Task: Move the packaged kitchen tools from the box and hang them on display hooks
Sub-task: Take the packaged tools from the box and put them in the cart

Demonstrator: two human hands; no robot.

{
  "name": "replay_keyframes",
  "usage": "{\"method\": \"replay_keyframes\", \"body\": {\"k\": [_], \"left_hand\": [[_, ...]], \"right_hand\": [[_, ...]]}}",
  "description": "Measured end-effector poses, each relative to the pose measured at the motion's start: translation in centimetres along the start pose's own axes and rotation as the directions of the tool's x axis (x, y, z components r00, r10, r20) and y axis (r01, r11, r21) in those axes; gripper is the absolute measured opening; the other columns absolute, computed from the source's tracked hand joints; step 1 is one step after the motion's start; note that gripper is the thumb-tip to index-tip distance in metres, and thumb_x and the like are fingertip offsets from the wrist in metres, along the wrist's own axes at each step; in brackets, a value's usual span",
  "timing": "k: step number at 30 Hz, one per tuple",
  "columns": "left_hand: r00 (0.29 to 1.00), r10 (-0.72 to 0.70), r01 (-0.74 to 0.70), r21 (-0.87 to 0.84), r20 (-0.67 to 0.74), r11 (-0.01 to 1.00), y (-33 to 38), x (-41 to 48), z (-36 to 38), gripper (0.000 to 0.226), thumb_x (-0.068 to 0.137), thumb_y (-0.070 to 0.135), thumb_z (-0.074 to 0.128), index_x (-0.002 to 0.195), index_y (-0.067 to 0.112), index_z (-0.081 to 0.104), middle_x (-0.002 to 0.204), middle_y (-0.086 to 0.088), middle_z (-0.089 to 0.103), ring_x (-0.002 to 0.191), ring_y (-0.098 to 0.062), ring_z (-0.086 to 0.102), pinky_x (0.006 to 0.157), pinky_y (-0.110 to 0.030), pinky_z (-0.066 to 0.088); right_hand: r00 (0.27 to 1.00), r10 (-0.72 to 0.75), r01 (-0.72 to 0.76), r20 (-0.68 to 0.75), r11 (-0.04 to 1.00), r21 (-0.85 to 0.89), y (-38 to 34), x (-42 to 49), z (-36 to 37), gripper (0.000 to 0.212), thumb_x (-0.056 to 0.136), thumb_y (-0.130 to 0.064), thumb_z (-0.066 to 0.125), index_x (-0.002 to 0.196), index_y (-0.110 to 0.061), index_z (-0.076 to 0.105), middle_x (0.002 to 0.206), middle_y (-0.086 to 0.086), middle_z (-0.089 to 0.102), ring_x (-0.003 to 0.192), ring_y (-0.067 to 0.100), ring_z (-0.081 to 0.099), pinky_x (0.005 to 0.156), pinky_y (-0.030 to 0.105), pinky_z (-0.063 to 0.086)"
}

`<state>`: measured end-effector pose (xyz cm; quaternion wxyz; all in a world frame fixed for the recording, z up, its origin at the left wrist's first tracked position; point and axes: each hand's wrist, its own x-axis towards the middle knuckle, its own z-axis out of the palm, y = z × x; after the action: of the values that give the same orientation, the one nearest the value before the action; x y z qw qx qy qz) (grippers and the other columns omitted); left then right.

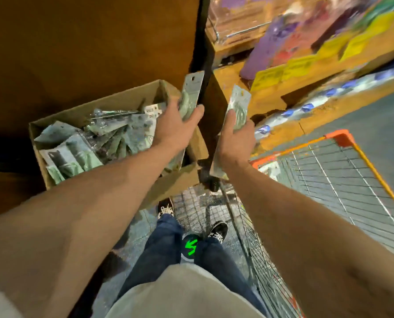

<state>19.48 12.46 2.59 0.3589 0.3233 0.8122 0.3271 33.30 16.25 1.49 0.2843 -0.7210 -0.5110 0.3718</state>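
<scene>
Box (pixel 95 111): plain brown cardboard, matt, with rough cut edges. Loose packs (pixel 76 152) inside it: glossy clear plastic over grey card. I note a matt grey card header and a shiny moulded blister on the left pack (pixel 192 92). The right pack (pixel 238 104) shows glossy clear plastic. Cart (pixel 352 180): thin metal wire mesh with an orange plastic corner (pixel 342 137). My trousers (pixel 161 244) are dark denim, my top (pixel 180 292) pale matt cloth. Shelf panel (pixel 88 42): brown, matt board.

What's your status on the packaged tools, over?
Left grip holds one packaged tool by the box. Right grip holds a second pack. More packs in box. Shelf blurred, no hook made out.
</scene>
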Motion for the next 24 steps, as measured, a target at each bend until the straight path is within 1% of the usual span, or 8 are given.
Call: {"method": "replay_keyframes", "body": {"k": [2,6,10,12,14,17,22,24], "left_hand": [[0.996,0.055,-0.055,0.006,0.067,0.998,4.1,-2.1,4.6,0.053,0.091,0.068,0.059,0.122,0.026,0.06,0.107,0.004,0.068,0.097,-0.021,0.063,0.077,-0.033,0.045],[0.954,0.152,-0.185,0.104,0.26,0.977,10.4,-7.2,16.3,0.057,0.091,0.064,0.063,0.127,0.02,0.057,0.112,0.006,0.064,0.102,-0.016,0.059,0.078,-0.03,0.039],[0.868,0.196,-0.298,0.163,0.456,0.941,10.8,-11.5,28.4,0.064,0.09,0.058,0.07,0.133,0.013,0.055,0.128,-0.01,0.067,0.121,-0.03,0.06,0.094,-0.037,0.047],[0.841,0.155,-0.318,0.243,0.518,0.916,8.2,-11.8,33.6,0.067,0.09,0.056,0.071,0.135,0.01,0.052,0.129,-0.014,0.064,0.119,-0.033,0.059,0.094,-0.038,0.048],[0.82,0.107,-0.353,0.348,0.563,0.868,4.6,-11.3,37.7,0.079,0.087,0.06,0.071,0.145,0.011,0.046,0.134,-0.014,0.061,0.121,-0.034,0.059,0.094,-0.038,0.048],[0.795,0.018,-0.38,0.476,0.606,0.793,-0.5,-10.3,42.4,0.087,0.091,0.057,0.07,0.154,0.01,0.034,0.145,-0.017,0.052,0.131,-0.035,0.052,0.103,-0.04,0.044],[0.75,-0.17,-0.385,0.631,0.64,0.674,-3.5,-9.0,45.3,0.112,0.089,0.068,0.067,0.164,0.009,0.008,0.165,-0.022,0.025,0.15,-0.038,0.032,0.118,-0.046,0.036],[0.749,-0.167,-0.394,0.633,0.641,0.666,-2.8,-8.7,44.5,0.111,0.089,0.067,0.066,0.164,0.008,0.01,0.165,-0.021,0.025,0.151,-0.038,0.03,0.121,-0.048,0.034]], "right_hand": [[0.996,0.046,-0.045,-0.081,0.999,0.015,2.5,1.4,-5.2,0.059,0.102,-0.064,0.044,0.124,-0.011,0.058,0.119,0.01,0.068,0.115,0.034,0.062,0.09,0.037,0.048],[0.959,0.212,-0.21,-0.188,0.977,0.032,9.8,3.3,-16.3,0.057,0.106,-0.059,0.042,0.134,-0.012,0.055,0.126,0.009,0.066,0.119,0.03,0.06,0.078,0.024,0.031],[0.849,0.493,-0.481,-0.191,0.87,0.105,21.5,4.5,-22.9,0.064,0.105,-0.061,0.04,0.139,-0.006,0.045,0.129,0.014,0.062,0.124,0.038,0.059,0.093,0.037,0.044],[0.757,0.631,-0.615,-0.168,0.776,0.14,27.7,5.2,-23.5,0.069,0.106,-0.057,0.04,0.147,-0.002,0.038,0.138,0.021,0.056,0.131,0.041,0.053,0.101,0.041,0.043],[0.647,0.754,-0.74,-0.116,0.657,0.146,32.8,5.5,-22.6,0.074,0.107,-0.055,0.04,0.155,-0.001,0.028,0.152,0.026,0.047,0.139,0.044,0.046,0.112,0.045,0.039],[0.518,0.855,-0.842,-0.023,0.515,0.164,38.7,5.9,-19.6,0.081,0.107,-0.057,0.037,0.161,-0.002,0.015,0.158,0.026,0.04,0.143,0.043,0.042,0.116,0.046,0.035],[0.467,0.879,-0.883,0.102,0.458,0.099,41.5,6.4,-17.2,0.084,0.106,-0.062,0.032,0.159,0.002,0.017,0.153,0.024,0.044,0.137,0.043,0.049,0.111,0.047,0.044],[0.502,0.859,-0.865,0.095,0.5,0.047,40.6,6.5,-18.0,0.071,0.109,-0.054,0.032,0.156,-0.001,0.026,0.148,0.023,0.049,0.13,0.04,0.054,0.108,0.046,0.047]]}}
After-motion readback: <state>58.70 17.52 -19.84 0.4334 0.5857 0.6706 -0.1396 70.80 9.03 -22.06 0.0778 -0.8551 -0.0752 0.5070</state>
